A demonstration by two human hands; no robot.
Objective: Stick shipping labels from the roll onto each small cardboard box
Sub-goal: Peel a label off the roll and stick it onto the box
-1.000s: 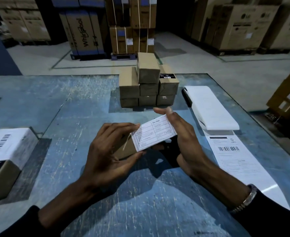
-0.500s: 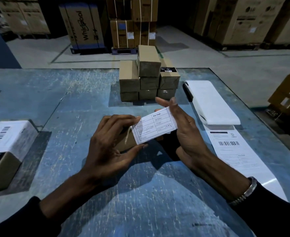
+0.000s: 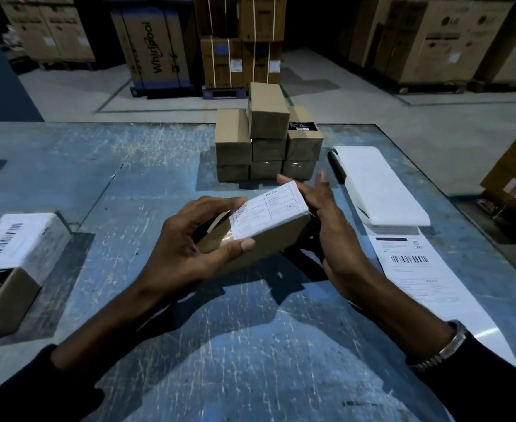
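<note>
Label sits on the box your left hand clamps, right hand loose beside it; stack awaits.

The table has a scratched blue top. A stack of small brown boxes stands at its far middle. A labelled box sits at the left edge. At the right lies a white label roll, its printed strip trailing toward the near edge
</note>
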